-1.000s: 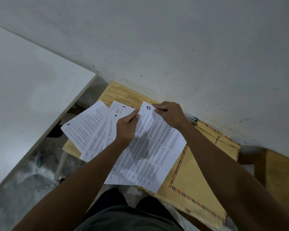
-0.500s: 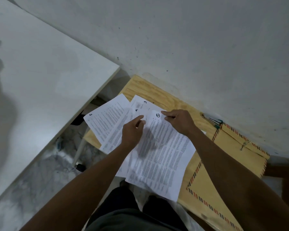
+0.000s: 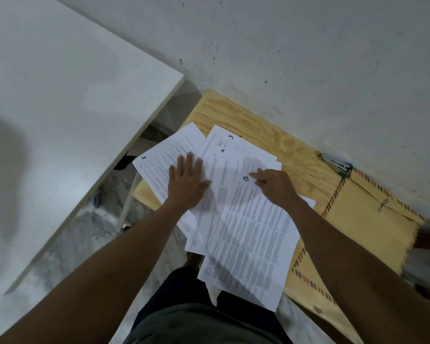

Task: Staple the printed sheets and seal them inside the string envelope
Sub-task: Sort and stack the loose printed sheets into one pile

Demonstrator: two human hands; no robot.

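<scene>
Left hand (image 3: 188, 181): flat, fingers spread, grasping nothing, pressing the sheets (image 3: 246, 219).
Right hand (image 3: 274, 186): grip unclear, fingertips on page one.
Envelope (image 3: 368, 227), 3 o'clock: partly covered.
Print: blurred.

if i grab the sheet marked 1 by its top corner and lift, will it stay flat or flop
Probably flop: the sheet marked 1 is a single thin page, and its near end already overhangs the wooden table edge. It looks light and may slide on the sheets beneath, since only the right hand fingertips hold its corner.
</scene>
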